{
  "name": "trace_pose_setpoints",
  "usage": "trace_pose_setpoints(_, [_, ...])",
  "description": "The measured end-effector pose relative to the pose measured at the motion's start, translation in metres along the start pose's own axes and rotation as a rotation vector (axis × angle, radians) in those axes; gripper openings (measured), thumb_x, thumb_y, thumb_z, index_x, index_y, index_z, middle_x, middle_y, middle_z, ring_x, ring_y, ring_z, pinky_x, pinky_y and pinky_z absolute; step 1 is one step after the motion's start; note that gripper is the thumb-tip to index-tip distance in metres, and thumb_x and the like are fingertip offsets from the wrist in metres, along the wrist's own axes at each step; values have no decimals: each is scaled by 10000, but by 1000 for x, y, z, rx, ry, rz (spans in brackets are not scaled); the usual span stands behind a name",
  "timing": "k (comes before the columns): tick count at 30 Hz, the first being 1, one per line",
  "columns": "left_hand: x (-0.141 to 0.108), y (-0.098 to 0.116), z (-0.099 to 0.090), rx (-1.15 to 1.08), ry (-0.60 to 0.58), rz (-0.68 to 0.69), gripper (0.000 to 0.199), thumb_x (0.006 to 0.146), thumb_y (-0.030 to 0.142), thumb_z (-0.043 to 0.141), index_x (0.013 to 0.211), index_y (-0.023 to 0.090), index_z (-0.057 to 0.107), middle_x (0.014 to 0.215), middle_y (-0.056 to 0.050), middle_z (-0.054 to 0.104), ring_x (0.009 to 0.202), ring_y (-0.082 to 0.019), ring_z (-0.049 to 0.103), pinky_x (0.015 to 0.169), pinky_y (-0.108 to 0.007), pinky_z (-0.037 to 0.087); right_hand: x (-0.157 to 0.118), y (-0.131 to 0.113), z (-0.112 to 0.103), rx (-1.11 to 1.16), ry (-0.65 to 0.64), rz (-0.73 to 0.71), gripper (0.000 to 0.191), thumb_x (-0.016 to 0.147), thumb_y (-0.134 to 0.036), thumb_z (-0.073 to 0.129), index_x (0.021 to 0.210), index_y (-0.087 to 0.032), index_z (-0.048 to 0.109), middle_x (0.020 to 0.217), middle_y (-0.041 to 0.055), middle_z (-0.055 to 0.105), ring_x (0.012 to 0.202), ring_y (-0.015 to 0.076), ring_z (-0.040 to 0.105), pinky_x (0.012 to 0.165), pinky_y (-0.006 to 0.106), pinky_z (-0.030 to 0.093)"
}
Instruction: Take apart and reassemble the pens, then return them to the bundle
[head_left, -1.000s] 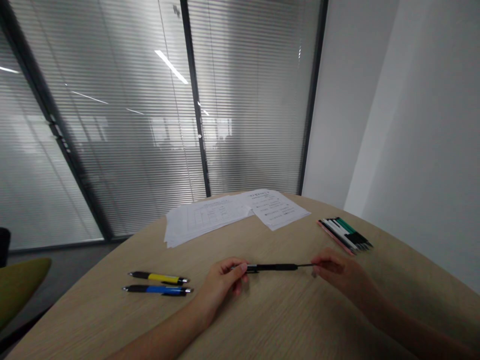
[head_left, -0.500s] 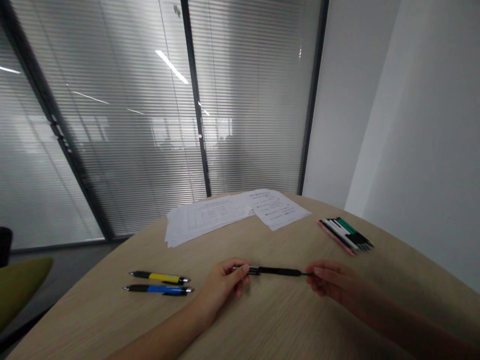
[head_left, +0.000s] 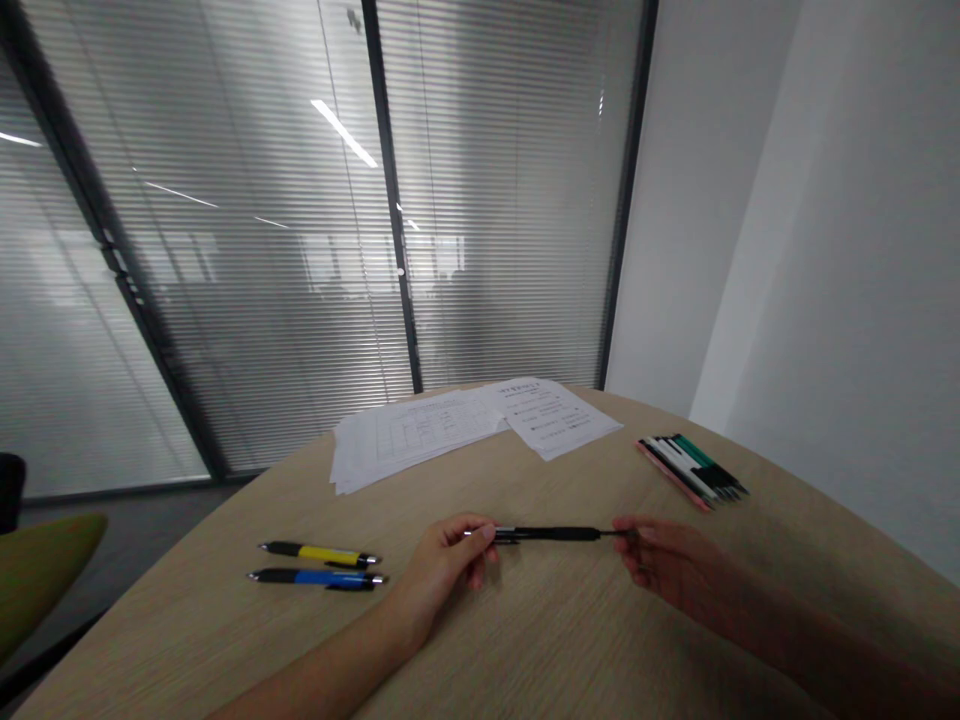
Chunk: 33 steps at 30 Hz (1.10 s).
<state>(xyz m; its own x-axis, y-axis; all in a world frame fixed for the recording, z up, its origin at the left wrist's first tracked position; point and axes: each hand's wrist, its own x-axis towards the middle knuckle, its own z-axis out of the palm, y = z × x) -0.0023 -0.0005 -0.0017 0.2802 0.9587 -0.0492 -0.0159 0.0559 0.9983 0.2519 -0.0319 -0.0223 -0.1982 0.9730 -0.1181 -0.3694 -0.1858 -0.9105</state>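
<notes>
We are slanting our bare left forearm [head_left: 330,655] up from the lower edge and pinching with our bare left hand [head_left: 448,558], its thumb [head_left: 478,541] lying nearly straight above curled fingers [head_left: 475,576]. At about the same height, well apart, we are pinching with our bare, slightly blurred right hand [head_left: 675,562], pointing its bunched fingertips [head_left: 624,527] leftward and angling our bare, blurred right forearm [head_left: 802,640] toward the lower right corner.

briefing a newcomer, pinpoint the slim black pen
On the curved pale wooden table, find the bare left hand. The slim black pen juts from it toward the bare right hand. Unlike the yellow-and-black pen and blue-and-black pen, it's held.
</notes>
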Motion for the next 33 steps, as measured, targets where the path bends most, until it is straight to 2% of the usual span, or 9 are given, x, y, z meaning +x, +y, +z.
trace_pose_setpoints(4, [2,-2,-1,-7,-10,0,293,604,398,636,679,119,590,528,23,526,412,-60,374,440,-199,242,1,1,0,119,29,32,190,546,-249,700,714,-163,682,670,43,655,592,115,575,602,238,428])
trace_pose_setpoints(11, [3,-4,-2,-10,-6,6,299,611,401,634,683,114,590,534,20,531,411,-57,379,434,-195,243,0,-5,0,-26,59,-31,189,563,-289,678,698,-157,663,678,65,639,637,162,579,649,309,432])
trace_pose_setpoints(16, [2,-2,-2,-23,7,9,310,594,407,644,679,114,588,534,19,532,399,-56,373,430,-199,236,-3,-10,3,-2,77,-46,231,526,-343,715,664,-163,669,620,37,625,576,131,554,596,272,424])
trace_pose_setpoints(21, [2,-1,-2,-79,23,0,300,590,389,650,681,111,581,532,18,532,402,-55,376,433,-196,238,-4,-10,3,-17,105,-109,215,524,-306,738,672,-166,672,606,23,624,564,111,539,584,247,417])
trace_pose_setpoints(29, [6,-5,-6,-151,32,18,249,610,359,631,642,119,572,530,18,523,409,-57,376,427,-194,246,-6,-19,6,-16,143,-145,218,497,-299,756,652,-168,676,609,32,623,569,121,543,570,250,430])
trace_pose_setpoints(33, [6,-2,-6,-173,47,21,246,593,355,631,606,120,562,514,24,510,404,-57,366,427,-197,254,-7,-23,9,-25,201,-166,269,439,-343,771,616,-170,667,590,30,608,569,138,539,570,276,435])
